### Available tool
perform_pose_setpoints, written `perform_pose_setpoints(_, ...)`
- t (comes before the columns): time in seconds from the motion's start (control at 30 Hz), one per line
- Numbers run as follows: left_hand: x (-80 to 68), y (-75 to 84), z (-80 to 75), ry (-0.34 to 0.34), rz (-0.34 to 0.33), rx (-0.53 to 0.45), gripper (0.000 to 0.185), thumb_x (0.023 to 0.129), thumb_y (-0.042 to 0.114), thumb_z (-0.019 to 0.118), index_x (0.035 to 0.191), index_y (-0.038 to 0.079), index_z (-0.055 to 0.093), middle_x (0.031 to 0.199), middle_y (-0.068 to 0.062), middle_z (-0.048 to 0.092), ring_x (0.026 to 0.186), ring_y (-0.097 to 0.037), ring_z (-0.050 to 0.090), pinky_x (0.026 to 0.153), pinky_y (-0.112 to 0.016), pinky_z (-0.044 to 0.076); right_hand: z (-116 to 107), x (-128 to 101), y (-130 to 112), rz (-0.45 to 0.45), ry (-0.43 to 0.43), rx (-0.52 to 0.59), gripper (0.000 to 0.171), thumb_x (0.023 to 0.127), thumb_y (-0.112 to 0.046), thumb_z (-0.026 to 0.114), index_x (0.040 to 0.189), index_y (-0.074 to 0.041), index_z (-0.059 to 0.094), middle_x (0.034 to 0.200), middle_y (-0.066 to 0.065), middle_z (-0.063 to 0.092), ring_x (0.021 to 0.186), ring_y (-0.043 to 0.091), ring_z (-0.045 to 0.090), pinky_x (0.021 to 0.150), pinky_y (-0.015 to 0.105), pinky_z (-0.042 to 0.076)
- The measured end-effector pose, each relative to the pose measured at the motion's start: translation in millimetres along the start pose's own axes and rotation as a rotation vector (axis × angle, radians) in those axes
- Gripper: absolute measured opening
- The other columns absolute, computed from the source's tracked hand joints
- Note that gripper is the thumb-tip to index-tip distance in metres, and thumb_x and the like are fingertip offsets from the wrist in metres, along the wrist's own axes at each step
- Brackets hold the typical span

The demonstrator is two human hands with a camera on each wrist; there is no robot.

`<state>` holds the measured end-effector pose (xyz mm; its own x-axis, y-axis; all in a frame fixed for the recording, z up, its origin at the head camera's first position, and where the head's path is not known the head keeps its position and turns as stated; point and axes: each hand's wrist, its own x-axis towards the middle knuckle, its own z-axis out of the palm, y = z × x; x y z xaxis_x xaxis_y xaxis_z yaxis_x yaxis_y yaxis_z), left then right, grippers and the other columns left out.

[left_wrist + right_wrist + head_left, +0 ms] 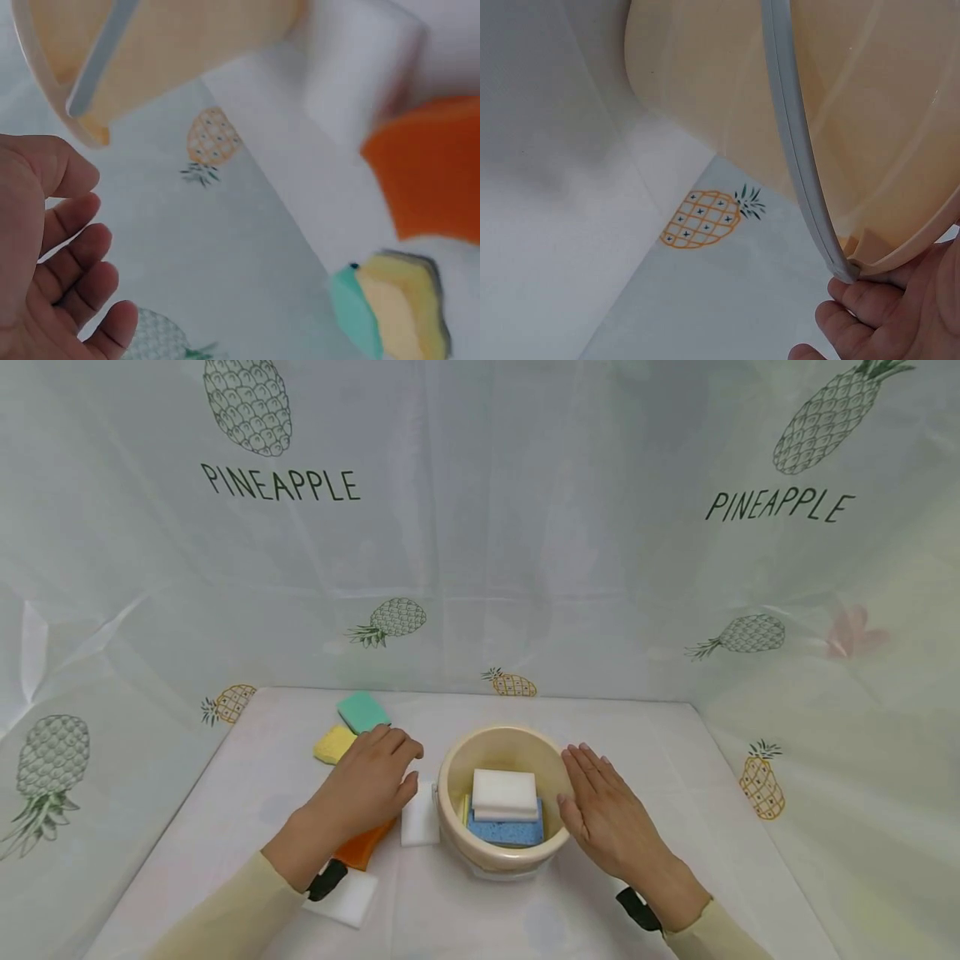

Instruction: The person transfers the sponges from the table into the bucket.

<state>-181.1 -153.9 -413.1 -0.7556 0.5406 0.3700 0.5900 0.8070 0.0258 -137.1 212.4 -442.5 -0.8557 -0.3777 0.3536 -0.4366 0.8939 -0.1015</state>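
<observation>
So the cream bucket is set mid-table, with a white sponge stacked on a blue one inside it. The right hand is laid flat and relaxed against the bucket's right wall, nothing gripped. The left hand is held loosely open over an orange sponge, just beside a white block; nothing seems pinched. The bucket could probably be nudged or tipped if that flat palm is pushed too hard, since it's only being touched on one side. Teal and yellow sponges are left further back, another white one near the wrist. Everything is draped in pale pineapple-print cloth, table included
</observation>
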Motion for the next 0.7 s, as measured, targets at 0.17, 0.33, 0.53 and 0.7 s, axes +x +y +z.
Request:
perform_pose_setpoints(0.17, -27.2, -15.3, -4.9, -0.022, 0.029, 0.034, 0.018, 0.092, 0.019, 0.074, 0.108, 0.012, 0.070, 0.106, 0.000, 0.065, 0.098, -0.020, 0.054, 0.087, -0.038, 0.049, -1.2, 0.1, 0.0, 0.017, -0.026, -0.001, 0.062, 0.109, -0.034, 0.048, 0.157, 0.005, 0.042, 0.163, 0.020, 0.045, 0.155, 0.037, 0.039, 0.124, 0.055, 0.033)
perform_pose_setpoints(0.33, -51.6, -26.6, -7.9, -0.109, 0.052, 0.081, 0.018, 0.092, 0.021, 0.075, 0.106, 0.013, 0.070, 0.104, 0.001, 0.063, 0.096, -0.019, 0.052, 0.087, -0.038, 0.050, -2.2, 0.1, -0.3, 0.028, -0.045, 0.002, 0.063, 0.109, -0.035, 0.047, 0.158, 0.004, 0.041, 0.164, 0.020, 0.043, 0.156, 0.036, 0.037, 0.125, 0.055, 0.032)
perform_pose_setpoints(0.53, -80.5, -34.8, -3.4, -0.284, 0.054, 0.090, 0.031, 0.091, 0.035, 0.079, 0.111, 0.014, 0.070, 0.111, 0.000, 0.064, 0.104, -0.021, 0.055, 0.096, -0.045, 0.051, -2.0, -0.5, -2.2, 0.033, -0.045, 0.003, 0.063, 0.109, -0.035, 0.047, 0.157, 0.004, 0.042, 0.164, 0.020, 0.043, 0.156, 0.036, 0.037, 0.125, 0.055, 0.031)
perform_pose_setpoints(0.7, -99.4, -40.0, 4.8, -0.345, 0.067, 0.068, 0.037, 0.086, 0.046, 0.080, 0.108, 0.017, 0.069, 0.110, 0.004, 0.063, 0.104, -0.017, 0.054, 0.096, -0.044, 0.051, -2.7, -0.4, -2.6, 0.035, -0.049, -0.002, 0.063, 0.109, -0.035, 0.047, 0.157, 0.005, 0.042, 0.164, 0.020, 0.044, 0.156, 0.036, 0.037, 0.125, 0.054, 0.031)
